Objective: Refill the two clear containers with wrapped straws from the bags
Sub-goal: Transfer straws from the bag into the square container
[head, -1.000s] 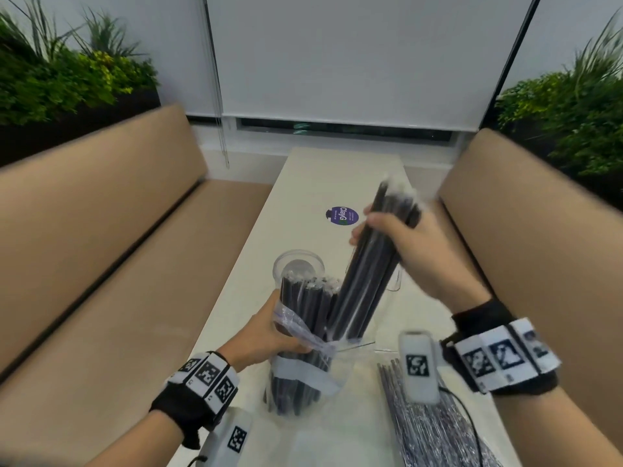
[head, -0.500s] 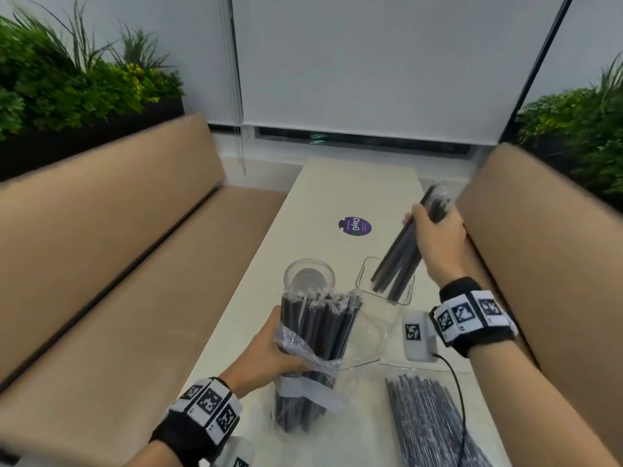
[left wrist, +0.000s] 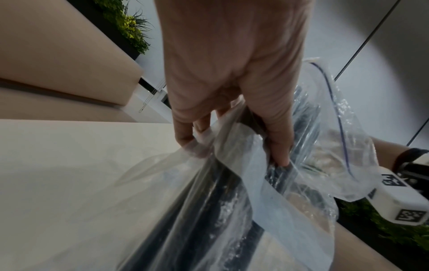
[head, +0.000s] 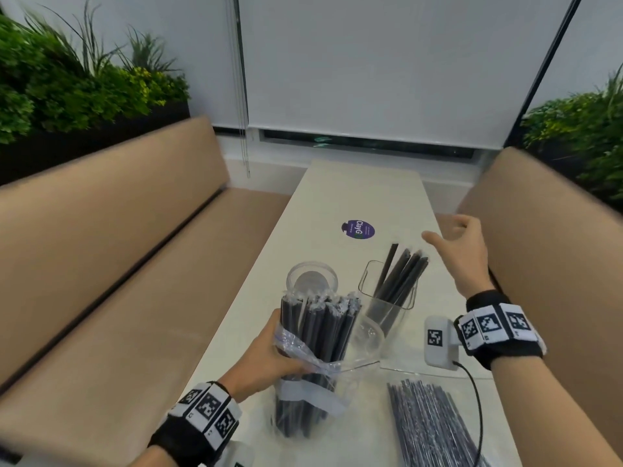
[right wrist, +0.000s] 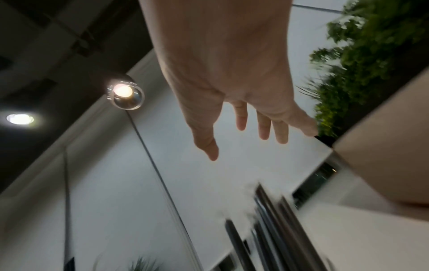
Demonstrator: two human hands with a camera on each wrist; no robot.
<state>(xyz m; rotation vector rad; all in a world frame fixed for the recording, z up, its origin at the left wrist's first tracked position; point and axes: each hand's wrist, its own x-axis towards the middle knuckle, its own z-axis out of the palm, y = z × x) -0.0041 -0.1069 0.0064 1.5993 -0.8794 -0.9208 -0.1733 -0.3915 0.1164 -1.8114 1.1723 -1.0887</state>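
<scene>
Two clear containers stand mid-surface (head: 337, 197): a round jar (head: 312, 278), seemingly w/o straws, and just to its right a square tub (head: 387, 298) w/ a few black straws (head: 401, 274) leaning in it, tips sticking out past the rim. Left hand (head: 269, 358) grips an upright bag (head: 313, 375) full of black wrapped straws, just in front of the jar; wrist view shows fingers (left wrist: 276, 139) and thumb curled round the plastic and bundle, pinching film. Right hand (head: 462, 251) hovers above and right of the tub, holding nothing, fingers (right wrist: 262, 126) spread and loose, thumb apart. A 2nd flat bag (head: 428, 429) of straws lies on the surface near the right forearm. Purple sticker (head: 358, 229) sits farther back. Tan benches flank both sides; plants behind.
</scene>
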